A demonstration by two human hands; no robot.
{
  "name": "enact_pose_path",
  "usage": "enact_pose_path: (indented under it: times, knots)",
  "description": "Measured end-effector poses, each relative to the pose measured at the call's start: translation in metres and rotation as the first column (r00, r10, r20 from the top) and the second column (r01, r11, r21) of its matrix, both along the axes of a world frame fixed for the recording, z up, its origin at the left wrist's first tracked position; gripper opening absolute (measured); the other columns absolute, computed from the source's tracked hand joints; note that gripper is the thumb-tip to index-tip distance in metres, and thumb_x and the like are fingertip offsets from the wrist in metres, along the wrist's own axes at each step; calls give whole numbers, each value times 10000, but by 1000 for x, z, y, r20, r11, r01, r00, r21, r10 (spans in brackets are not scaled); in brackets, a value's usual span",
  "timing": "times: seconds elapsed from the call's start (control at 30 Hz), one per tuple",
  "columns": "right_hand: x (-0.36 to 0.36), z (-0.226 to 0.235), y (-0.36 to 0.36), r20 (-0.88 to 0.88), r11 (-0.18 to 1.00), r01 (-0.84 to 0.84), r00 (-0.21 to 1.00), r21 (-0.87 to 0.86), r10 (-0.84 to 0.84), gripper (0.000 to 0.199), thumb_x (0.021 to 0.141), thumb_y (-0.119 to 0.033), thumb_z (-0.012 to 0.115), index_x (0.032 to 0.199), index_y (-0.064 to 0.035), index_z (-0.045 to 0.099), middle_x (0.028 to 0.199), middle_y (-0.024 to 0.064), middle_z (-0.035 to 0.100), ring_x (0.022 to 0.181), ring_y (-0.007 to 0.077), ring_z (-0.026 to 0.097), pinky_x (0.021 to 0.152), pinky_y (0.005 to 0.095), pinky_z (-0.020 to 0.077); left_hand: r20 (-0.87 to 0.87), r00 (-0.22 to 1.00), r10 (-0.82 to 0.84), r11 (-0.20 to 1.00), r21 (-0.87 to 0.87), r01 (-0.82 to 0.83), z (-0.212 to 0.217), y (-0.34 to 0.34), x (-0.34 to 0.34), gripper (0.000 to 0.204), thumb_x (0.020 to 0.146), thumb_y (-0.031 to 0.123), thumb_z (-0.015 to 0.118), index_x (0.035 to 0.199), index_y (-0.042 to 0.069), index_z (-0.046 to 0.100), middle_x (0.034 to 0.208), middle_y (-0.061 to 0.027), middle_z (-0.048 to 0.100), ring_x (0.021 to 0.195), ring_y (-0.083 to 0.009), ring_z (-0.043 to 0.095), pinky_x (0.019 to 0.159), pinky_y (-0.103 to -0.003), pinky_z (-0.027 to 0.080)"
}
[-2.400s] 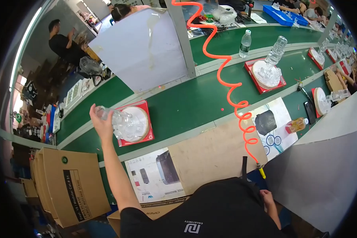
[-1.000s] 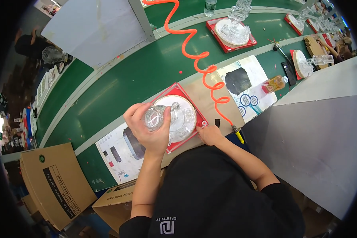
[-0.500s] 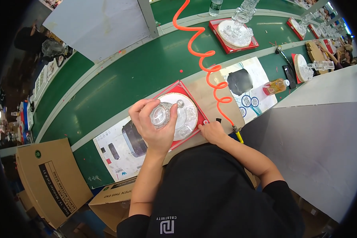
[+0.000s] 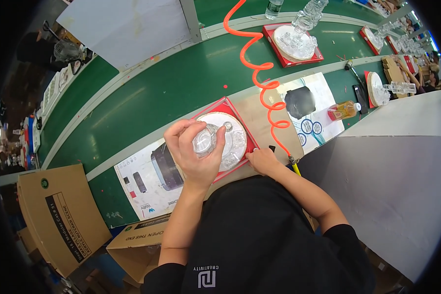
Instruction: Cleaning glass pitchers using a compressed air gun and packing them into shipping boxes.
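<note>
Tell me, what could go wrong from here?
The left hand grips a clear glassy-looking figure over a round white base; it might slip or crack if pulled sideways. The right hand is at a corner of the shallow red tray; a knock could shift it. The orange coiled hose hangs close by and might snag an arm.

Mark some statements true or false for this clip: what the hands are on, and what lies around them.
1. The left hand has its fingers around a clear figure. True.
2. The right hand is on the drink bottle. False: it is at the edge of the red tray.
3. The round white base lies outside that tray. False: it sits within the tray's rim.
4. The drink bottle is to the right of both hands. True.
5. The orange hose hangs straight. False: it is coiled.
</note>
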State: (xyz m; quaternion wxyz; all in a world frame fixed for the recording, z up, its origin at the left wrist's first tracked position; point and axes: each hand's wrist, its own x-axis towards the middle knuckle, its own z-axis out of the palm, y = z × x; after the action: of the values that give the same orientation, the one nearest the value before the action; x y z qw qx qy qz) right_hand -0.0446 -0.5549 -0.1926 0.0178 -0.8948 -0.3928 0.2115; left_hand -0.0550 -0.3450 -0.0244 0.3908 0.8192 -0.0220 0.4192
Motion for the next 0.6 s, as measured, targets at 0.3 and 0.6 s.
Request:
enact_pose_path:
  times: [0.3, 0.6]
  knots:
    - [14, 16, 7, -190, 987, 149, 969, -59, -158, 163, 856, -164, 600, 956, -39, 633, 840, 154, 688, 839, 343, 684, 705, 463, 548, 47, 998, 37, 999, -9, -37, -4, 0, 2, 514, 649, 17, 869, 1057, 71, 560, 1070, -110, 488, 906, -239, 550, 722, -332, 484]
    - [58, 38, 3, -346, 830, 552, 796, 80, -496, 189, 861, -213, 664, 966, -60, 630, 813, 147, 689, 789, 310, 680, 701, 429, 521, 64, 998, 19, 1000, -7, -19, -1, 0, 3, 503, 651, 4, 864, 1051, 65, 565, 1070, -111, 487, 902, -238, 549, 713, -331, 487]
